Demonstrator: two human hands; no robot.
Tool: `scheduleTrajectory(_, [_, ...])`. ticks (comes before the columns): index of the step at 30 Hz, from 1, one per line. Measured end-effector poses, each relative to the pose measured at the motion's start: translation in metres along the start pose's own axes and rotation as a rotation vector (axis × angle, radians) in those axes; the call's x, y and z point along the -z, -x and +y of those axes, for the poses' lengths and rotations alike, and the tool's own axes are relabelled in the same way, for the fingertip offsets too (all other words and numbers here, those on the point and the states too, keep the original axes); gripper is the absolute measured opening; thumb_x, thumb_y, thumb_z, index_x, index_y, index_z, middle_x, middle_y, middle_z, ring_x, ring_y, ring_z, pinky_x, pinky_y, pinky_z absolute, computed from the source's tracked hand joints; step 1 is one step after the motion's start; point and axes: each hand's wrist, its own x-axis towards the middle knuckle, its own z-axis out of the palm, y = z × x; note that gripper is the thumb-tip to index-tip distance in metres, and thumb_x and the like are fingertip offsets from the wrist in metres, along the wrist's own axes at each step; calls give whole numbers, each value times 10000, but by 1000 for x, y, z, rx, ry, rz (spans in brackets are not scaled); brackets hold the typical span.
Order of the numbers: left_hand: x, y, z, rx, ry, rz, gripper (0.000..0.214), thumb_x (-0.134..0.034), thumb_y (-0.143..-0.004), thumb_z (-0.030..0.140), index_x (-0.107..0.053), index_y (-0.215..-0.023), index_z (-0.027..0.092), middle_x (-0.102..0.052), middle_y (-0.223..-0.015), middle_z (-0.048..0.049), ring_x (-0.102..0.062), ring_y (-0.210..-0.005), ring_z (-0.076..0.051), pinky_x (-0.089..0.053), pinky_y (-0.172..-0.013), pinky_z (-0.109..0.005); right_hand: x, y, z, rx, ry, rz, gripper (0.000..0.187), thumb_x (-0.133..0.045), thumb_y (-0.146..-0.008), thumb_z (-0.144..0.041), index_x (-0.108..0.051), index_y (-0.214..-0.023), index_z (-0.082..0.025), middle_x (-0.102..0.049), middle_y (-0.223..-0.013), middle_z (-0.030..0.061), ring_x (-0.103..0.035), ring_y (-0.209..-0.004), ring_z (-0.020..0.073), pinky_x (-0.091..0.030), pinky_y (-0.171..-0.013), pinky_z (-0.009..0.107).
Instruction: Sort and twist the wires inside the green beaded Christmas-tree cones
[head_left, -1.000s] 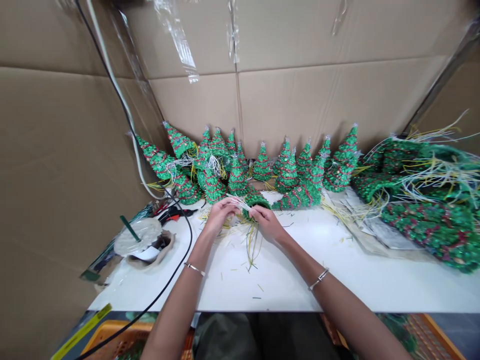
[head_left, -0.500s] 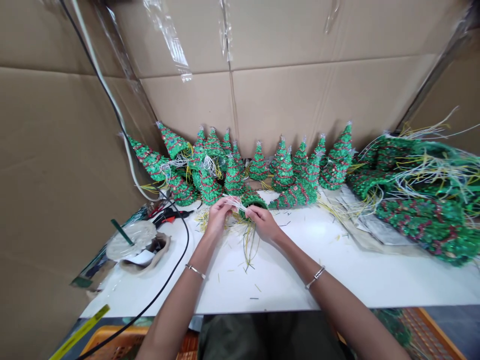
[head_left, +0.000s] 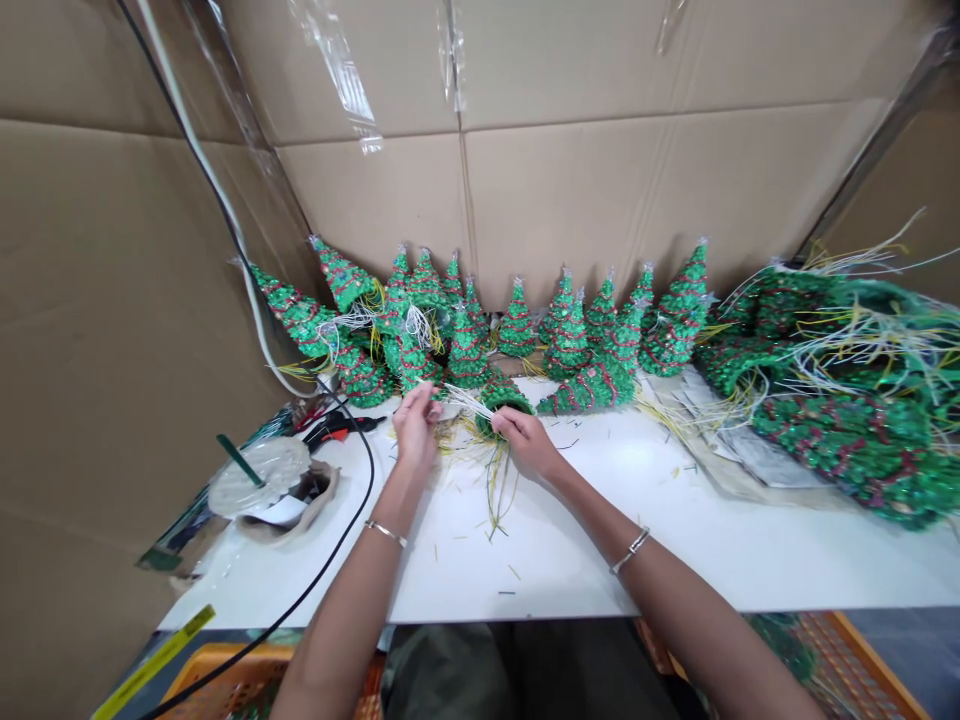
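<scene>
My right hand [head_left: 523,440] pinches a bundle of thin white wires [head_left: 469,402] whose free ends fan out to the left. Just left of those ends, my left hand [head_left: 417,425] is closed, its fingertips pressed together; whatever they hold is too small to make out. Behind my right hand a small green tinsel Christmas tree [head_left: 501,388] lies on its side, its hollow base toward me. Yellow and dark green wires [head_left: 495,490] trail from around that base onto the white table [head_left: 570,560].
Several small Christmas trees [head_left: 517,325] with red garlands line the cardboard wall [head_left: 600,190]. Larger tinsel trees [head_left: 847,450] with loose wires are heaped at right. A glue gun [head_left: 334,428], a plastic-covered spool [head_left: 259,480] and a black cable [head_left: 373,470] occupy the left.
My left hand has moved left, away from the white wires, where it was touching their ends. My right hand keeps its grip in nearly the same place.
</scene>
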Motion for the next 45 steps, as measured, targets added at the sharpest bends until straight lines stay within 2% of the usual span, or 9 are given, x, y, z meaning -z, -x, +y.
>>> scheduleTrajectory(3, [7, -5, 5, -38, -86, 52, 312, -799, -584, 361, -660, -764, 147, -614, -701, 11, -456, -481, -40, -299, -437, -173, 1, 1, 0, 8, -72, 34, 332, -430, -913, -445, -526, -719, -194, -499, -702, -5, -439, -677, 136, -346, -652, 253])
scheduleTrajectory(8, [3, 3, -7, 57, -348, -151, 408, -717, -669, 533, -640, -652, 133, -618, -640, -23, -498, -480, -82, -321, -442, -203, -2, 0, -2, 6, -105, 7, 346, -432, -910, -462, -544, -733, -188, -514, -715, -4, -443, -687, 135, -341, -655, 253])
scheduleTrajectory(14, [-2, 9, -11, -11, -340, -388, 245, -728, -676, 358, -728, -821, 160, -663, -678, -30, -571, -614, -119, -399, -544, -207, -1, 0, -2, -9, -83, -8, 342, -434, -906, -465, -543, -732, -192, -481, -692, -8, -415, -664, 135, -332, -636, 257])
scheduleTrajectory(24, [-5, 14, -6, -95, -269, -288, 188, -723, -670, 338, -719, -773, 182, -686, -873, -42, -535, -606, -96, -401, -552, -213, 1, -1, -4, -12, -30, -31, 327, -430, -908, -435, -547, -727, -190, -474, -677, -8, -409, -646, 133, -325, -626, 260])
scheduleTrajectory(33, [-5, 12, -8, -52, -227, -226, 259, -697, -700, 407, -653, -799, 172, -630, -852, -32, -512, -595, -90, -381, -552, -220, -2, 0, -3, -19, -21, -4, 345, -419, -914, -457, -556, -741, -192, -499, -680, -6, -424, -642, 136, -328, -623, 258])
scheduleTrajectory(35, [-5, 15, -2, -181, -287, -104, 309, -618, -781, 453, -632, -945, 192, -609, -899, -38, -524, -642, -105, -396, -582, -227, -2, 1, -5, -13, -18, 19, 345, -411, -920, -456, -547, -743, -194, -498, -679, -8, -424, -635, 133, -327, -618, 255])
scheduleTrajectory(38, [-6, 26, 10, -597, -547, 58, 360, -548, -859, 436, -567, -1147, 221, -557, -1089, -72, -550, -866, -156, -434, -774, -284, -2, 4, -9, -1, 33, 52, 333, -397, -934, -439, -545, -756, -199, -505, -679, -11, -439, -635, 133, -326, -622, 252])
scheduleTrajectory(41, [-10, 37, 17, -895, -958, -103, 299, -586, -850, 400, -633, -1086, 222, -525, -1194, -107, -485, -1110, -246, -356, -969, -390, -3, 5, -12, 24, 156, 46, 334, -373, -951, -421, -562, -777, -208, -527, -684, -6, -466, -643, 141, -327, -633, 255])
scheduleTrajectory(45, [-12, 39, 16, -1003, -1266, -305, 189, -597, -846, 376, -696, -940, 245, -526, -1274, -108, -391, -1225, -315, -287, -1016, -469, -3, 5, -13, 75, 283, 19, 347, -337, -971, -402, -583, -810, -218, -569, -722, 13, -504, -663, 155, -328, -641, 260])
